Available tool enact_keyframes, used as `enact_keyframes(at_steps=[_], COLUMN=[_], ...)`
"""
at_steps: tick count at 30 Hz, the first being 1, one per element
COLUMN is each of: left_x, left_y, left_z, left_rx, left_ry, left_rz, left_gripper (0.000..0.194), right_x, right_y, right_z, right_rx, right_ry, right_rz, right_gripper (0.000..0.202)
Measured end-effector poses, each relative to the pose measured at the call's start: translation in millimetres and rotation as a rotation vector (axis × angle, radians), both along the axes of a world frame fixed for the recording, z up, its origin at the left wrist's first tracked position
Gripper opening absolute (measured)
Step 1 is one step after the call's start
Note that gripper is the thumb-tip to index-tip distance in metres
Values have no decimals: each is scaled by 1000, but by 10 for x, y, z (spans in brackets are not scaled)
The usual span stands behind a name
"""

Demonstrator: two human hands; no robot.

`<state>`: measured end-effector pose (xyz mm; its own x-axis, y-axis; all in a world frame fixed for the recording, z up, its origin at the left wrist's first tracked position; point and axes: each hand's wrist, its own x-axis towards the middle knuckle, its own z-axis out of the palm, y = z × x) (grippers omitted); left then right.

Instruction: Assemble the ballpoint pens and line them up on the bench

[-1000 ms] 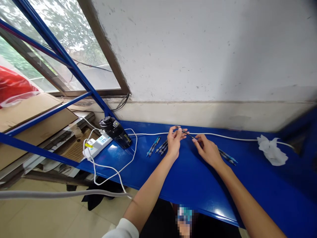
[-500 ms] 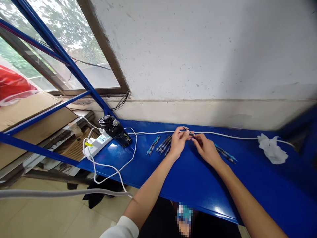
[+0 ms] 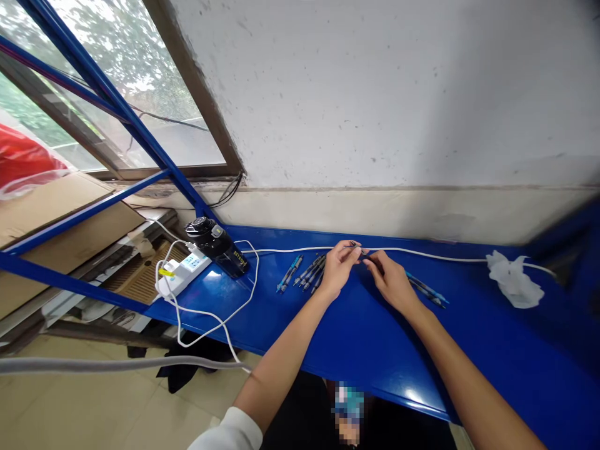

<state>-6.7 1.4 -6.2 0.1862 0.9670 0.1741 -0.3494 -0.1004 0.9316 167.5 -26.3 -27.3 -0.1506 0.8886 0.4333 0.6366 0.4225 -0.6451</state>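
My left hand (image 3: 338, 269) is closed on a thin dark pen (image 3: 357, 247) over the far part of the blue table. Close beside it on the right, my right hand (image 3: 387, 277) pinches the pen's other end. Just left of my left hand lie several dark pens (image 3: 309, 274), partly hidden by it. Farther left is a small group of blue pens (image 3: 289, 274). More blue and dark pens (image 3: 427, 290) lie right of my right hand, partly covered by it.
A black bottle (image 3: 218, 247) stands at the left beside a white power strip (image 3: 185, 272) with looped white cable (image 3: 255, 281). Crumpled white tissue (image 3: 514, 279) sits at the right. The blue table (image 3: 365, 350) meets a wall behind; a blue frame (image 3: 154, 153) rises at left.
Both hands stay nearly in place. The fingers of my left hand have shifted slightly to the right along the pen.
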Motion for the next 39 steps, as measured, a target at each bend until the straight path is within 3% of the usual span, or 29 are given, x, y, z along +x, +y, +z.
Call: enact_keyframes(at_steps=[7,13,19,24,39], left_x=[-9,-17,-22,-20,-13], left_y=[-18,-36,-27,-22,-19], left_z=[25,44,38,27,13], left_rx=[22,30,14,9,38], left_ry=[26,17,12,-2,27], left_rz=[-23,-40,-60,-67,-77], left_gripper=[33,32,34,36,34], right_x=[4,-8,1,-7,2], right_y=[-10,3,-4,-14,-2], right_z=[44,-9,29,31,-1], right_rx=[20,-4,33,20,34], right_ry=[-32,92,-6,64,13], right_rz=[-23,-81,-30,-50,-52], right_gripper=[37,35,36,32,33])
